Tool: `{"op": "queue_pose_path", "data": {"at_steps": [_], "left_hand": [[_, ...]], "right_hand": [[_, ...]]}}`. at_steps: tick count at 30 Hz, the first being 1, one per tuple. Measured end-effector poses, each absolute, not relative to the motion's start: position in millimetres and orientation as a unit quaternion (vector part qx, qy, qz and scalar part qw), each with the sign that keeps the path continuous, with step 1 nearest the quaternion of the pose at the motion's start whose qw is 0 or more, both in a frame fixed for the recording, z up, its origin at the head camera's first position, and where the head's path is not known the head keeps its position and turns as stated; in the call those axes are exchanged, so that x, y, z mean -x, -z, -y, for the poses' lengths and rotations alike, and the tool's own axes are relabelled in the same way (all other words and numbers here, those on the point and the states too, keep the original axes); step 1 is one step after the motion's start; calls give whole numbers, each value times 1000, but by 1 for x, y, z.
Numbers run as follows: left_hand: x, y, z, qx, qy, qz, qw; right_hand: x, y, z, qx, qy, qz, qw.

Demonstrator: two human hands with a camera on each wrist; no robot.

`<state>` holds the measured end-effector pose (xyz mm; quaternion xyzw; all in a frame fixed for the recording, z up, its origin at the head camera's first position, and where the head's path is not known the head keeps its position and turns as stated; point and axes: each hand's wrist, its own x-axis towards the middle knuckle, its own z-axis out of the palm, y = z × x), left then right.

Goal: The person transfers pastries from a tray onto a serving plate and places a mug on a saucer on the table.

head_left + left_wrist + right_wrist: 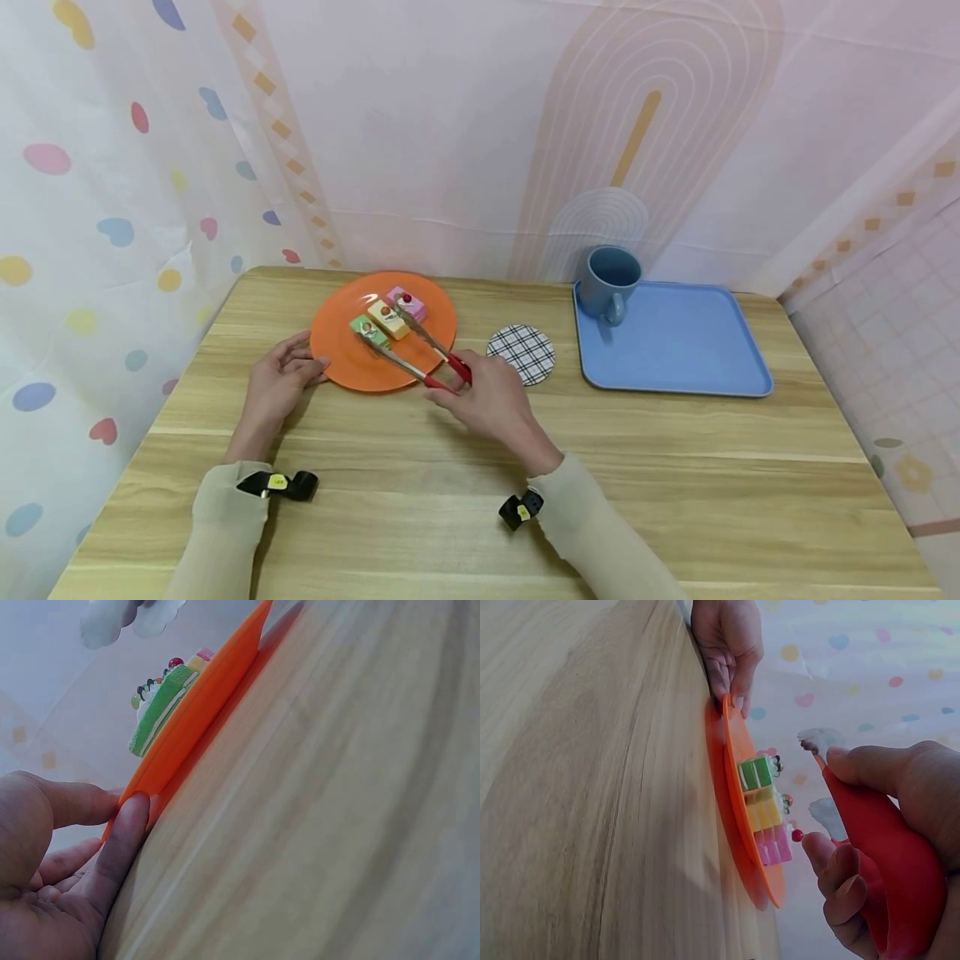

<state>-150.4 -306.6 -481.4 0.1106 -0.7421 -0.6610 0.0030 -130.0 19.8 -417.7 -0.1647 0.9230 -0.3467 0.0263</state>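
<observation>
An orange plate (pixel 337 358) sits at the left back of the table, and my left hand (pixel 276 387) pinches its near-left rim between thumb and fingers. On the plate, three toy cake slices stand in a slanting row: a green one (pixel 370 332), a yellow one (pixel 389 319) and a pink one (pixel 411 303), each with small fruit on top. My right hand (pixel 495 398) grips red-handled metal tongs (pixel 437 342). Their tips are spread apart above the cakes; in the right wrist view the tongs (pixel 881 851) stand off from the slices, with nothing between the tips.
A round checked coaster (pixel 521 354) lies right of the plate. Farther right is a blue tray (pixel 690 350), with a blue-grey mug (pixel 609 292) upright at its back-left corner. Patterned cloth (pixel 420 133) hangs behind the table (pixel 420 500) and along its sides.
</observation>
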Motion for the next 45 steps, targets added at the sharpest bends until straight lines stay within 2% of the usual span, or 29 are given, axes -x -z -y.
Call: {"op": "queue_pose_path", "data": {"at_steps": [37, 45], "left_hand": [[153, 480, 308, -123, 654, 746, -3], [153, 480, 307, -118, 657, 745, 3]], "right_hand": [[129, 413, -61, 114, 361, -925, 1], [130, 414, -69, 112, 348, -930, -23]]}}
